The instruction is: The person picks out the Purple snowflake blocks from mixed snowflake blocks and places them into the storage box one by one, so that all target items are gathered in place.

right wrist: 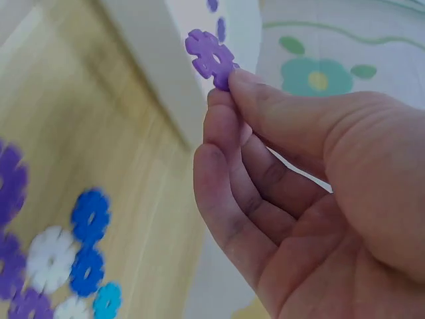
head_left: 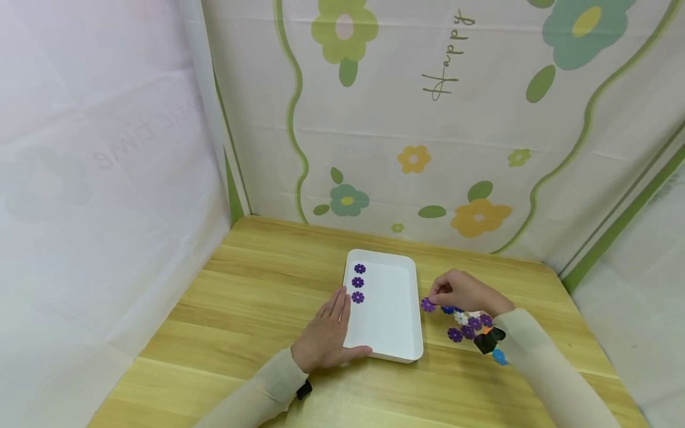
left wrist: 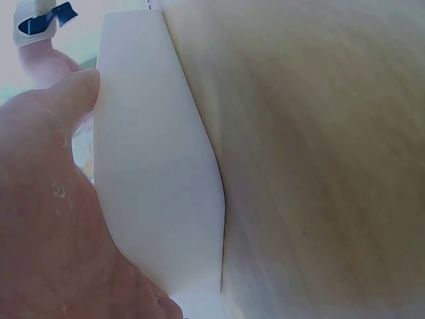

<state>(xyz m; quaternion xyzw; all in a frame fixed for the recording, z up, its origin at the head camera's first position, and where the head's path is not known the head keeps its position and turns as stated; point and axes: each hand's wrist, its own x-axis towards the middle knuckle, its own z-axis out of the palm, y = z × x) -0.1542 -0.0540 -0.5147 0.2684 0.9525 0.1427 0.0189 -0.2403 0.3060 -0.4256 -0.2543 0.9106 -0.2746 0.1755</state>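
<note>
My right hand (head_left: 464,292) pinches a purple flower-shaped plastic piece (right wrist: 211,58) between thumb and fingertips, just right of the white tray (head_left: 393,309). My left hand (head_left: 327,333) lies with straight fingers along the tray's near left corner, thumb on the near rim; the left wrist view shows its palm against the tray's outer wall (left wrist: 156,146). Inside the tray, along its left side, three purple flower pieces (head_left: 358,282) form a column. Under the right wrist lies a loose group of flower pieces, among them purple (head_left: 455,334), white (right wrist: 52,259) and blue (right wrist: 90,216) ones, partly hidden by the arm.
The wooden table (head_left: 257,297) extends around the tray on all sides. A light blue flower piece (head_left: 500,356) lies at the near edge of the loose group. Behind the table hangs a flower-printed cloth (head_left: 374,119), and pale cloth walls (head_left: 107,208) stand at the sides.
</note>
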